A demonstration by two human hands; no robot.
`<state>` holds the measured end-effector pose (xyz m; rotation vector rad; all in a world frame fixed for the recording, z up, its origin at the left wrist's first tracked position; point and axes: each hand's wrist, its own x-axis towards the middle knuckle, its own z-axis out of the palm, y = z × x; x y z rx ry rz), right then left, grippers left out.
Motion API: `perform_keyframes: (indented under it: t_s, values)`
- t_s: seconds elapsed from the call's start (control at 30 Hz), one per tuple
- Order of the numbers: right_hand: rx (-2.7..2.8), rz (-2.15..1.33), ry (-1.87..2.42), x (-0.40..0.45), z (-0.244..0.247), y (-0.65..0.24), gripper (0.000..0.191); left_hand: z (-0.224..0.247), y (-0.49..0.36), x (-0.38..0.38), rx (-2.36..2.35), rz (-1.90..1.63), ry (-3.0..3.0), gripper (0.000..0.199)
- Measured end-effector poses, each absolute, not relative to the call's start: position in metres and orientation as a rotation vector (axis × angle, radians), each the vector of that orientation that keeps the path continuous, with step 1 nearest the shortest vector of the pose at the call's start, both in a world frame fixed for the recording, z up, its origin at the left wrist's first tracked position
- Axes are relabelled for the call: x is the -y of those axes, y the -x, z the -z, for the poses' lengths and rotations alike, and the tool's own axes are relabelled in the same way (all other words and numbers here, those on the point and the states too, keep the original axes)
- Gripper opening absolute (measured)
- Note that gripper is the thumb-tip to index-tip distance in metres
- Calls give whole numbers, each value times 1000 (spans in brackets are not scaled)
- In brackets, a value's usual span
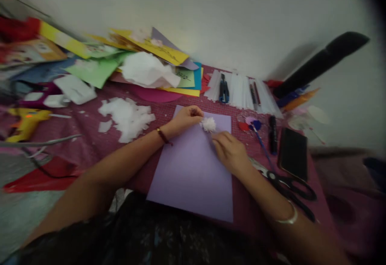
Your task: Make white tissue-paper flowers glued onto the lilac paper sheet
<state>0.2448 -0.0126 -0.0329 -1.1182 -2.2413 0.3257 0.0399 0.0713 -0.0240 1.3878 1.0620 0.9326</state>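
A sheet of purple paper point(193, 176) lies in front of me on the table. Over its upper part is a small ruffled white paper flower point(208, 124). The curled fingers of my left hand point(189, 117) are at the flower's upper left edge, thumb and fingertips together. My right hand point(231, 150) is over the sheet at the flower's lower right, its fingers pinched close to it. Blur hides what, if anything, each pinch holds. To the left is a loose pile of cut white tissue paper pieces point(128, 116).
Large scissors point(286, 186), a phone point(293, 153), a black marker point(273, 134) and a blue brush-like stick point(263, 146) lie right. A yellow glue gun point(25, 122) is left. Behind are crumpled white paper point(147, 71), coloured cards point(153, 48), translucent sticks point(239, 92) and a blue-black cutter point(223, 90).
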Motion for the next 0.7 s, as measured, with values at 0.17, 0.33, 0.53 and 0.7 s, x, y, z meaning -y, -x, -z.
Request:
perform_keyframes:
  t_s: [0.17, 0.33, 0.53, 0.7]
  values:
    - [1555, -822, 1221, 5, 36, -247, 24, -16, 16, -71, -1199, -843, -1696, 3]
    - [1419, -1068, 1158, -1, 41, -243, 25, -41, 107, -85, -1493, -579, -1949, 9]
    - [1487, -1071, 1160, 0, 42, -243, 26, -27, 157, -90, -1761, -218, -2016, 20]
    - [1479, -1068, 1157, 0, 40, -243, 26, -36, 152, -83, -1803, -334, -2003, 17]
